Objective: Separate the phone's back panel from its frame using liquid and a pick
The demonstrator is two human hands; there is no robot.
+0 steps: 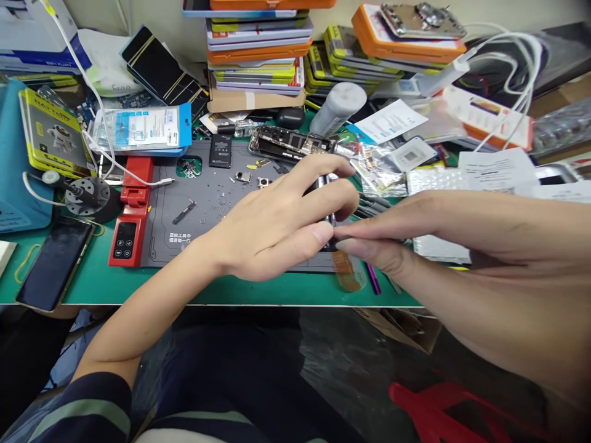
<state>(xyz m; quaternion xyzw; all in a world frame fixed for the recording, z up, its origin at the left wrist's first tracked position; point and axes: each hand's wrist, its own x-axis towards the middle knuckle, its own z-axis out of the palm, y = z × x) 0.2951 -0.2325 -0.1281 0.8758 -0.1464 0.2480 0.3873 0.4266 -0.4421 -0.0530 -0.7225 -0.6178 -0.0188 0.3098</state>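
My left hand (281, 215) is closed around a phone frame (330, 219), dark with a shiny metal edge. Most of the frame is hidden behind my fingers. At its near corner, my right hand (392, 243) pinches thumb and forefinger together, touching the left thumb's tip; what lies in that pinch is too small to make out. Beneath the left hand is a grey repair mat (161, 215) with tiny screws and parts. Beyond it lie an opened phone (286, 143), a black battery (220, 151) and a small camera module (242, 177).
A red clamp unit (131, 212) edges the mat's left side, beside a dark phone (56, 261). Stacked boxes (258, 49) stand at the back, near a grey-white bottle (338, 109). White cables (521, 55) and papers (496, 172) crowd the right. A red stool (429, 400) is below.
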